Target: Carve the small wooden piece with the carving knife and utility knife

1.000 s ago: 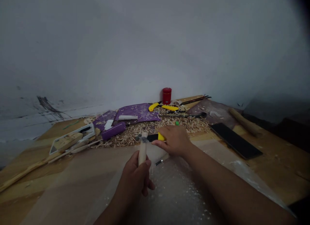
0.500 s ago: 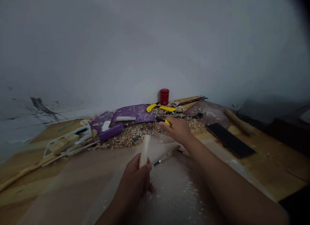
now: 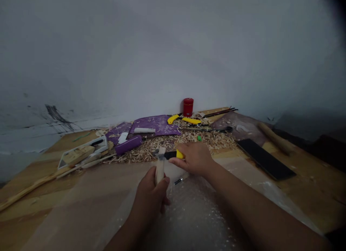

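Note:
My left hand [image 3: 151, 195] is closed around a pale wooden stick [image 3: 160, 166], held upright with its top end free. My right hand [image 3: 195, 158] is closed on a yellow-and-black knife [image 3: 173, 154]. Its blade lies across the top of the stick, touching it. Both hands work over a sheet of bubble wrap [image 3: 194, 215] dusted with pale chips. A thin pen-like tool [image 3: 178, 180] lies on the sheet just below my right hand.
A heap of wood shavings [image 3: 173, 141] lies behind my hands. Beyond it are purple sheets [image 3: 156, 123], a red can [image 3: 188, 107], yellow-handled tools [image 3: 186, 119] and a wall. A black slab [image 3: 265, 158] and a wooden dowel [image 3: 275, 137] lie right; a white tray [image 3: 81, 153] with wood scraps lies left.
Half a second ago my right hand had swept the knife away toward the shavings. It has come back, and the blade again rests on the stick's top. The left hand barely moved.

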A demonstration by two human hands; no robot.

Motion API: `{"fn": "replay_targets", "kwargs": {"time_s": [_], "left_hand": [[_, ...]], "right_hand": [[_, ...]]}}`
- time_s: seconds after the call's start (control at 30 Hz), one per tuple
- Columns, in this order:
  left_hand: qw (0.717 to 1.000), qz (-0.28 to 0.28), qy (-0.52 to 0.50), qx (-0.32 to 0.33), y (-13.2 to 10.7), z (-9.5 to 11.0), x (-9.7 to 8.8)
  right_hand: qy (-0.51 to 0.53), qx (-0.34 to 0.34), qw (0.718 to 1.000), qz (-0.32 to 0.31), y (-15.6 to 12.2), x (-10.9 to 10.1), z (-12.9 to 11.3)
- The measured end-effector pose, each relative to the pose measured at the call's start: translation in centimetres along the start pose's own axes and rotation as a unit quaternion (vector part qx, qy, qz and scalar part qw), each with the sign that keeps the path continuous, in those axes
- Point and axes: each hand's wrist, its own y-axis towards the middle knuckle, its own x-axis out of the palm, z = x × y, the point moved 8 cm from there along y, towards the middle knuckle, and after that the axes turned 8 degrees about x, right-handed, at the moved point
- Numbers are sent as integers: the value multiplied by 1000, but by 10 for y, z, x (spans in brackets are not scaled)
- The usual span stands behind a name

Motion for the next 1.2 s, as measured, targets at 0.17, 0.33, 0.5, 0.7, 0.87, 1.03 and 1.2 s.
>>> {"fn": "replay_targets", "kwargs": {"time_s": [0.17,0.33,0.5,0.7,0.87,1.03,1.2], "left_hand": [[1000,19,19,-9,-2,1,-1],[999,20,25,-22,1,-2,0],[1000,13,12,-22,-2,-1,2],[1000,-1,-15,-27,-6,-1,5],[998,-1,-59,-38,5,-9,4],[997,12,-67,-34,7,-10,-1],[996,5,-89,9,9,1,-6]], "right_hand": [[-7,17,1000,0,4,4,8],[-14,20,1000,-12,6,8,4],[-24,69,997,-24,12,5,22],[-60,227,972,15,16,-13,93],[-34,142,989,4,16,4,52],[-13,54,998,-21,10,10,15],[-13,18,999,-33,5,11,7]]}}
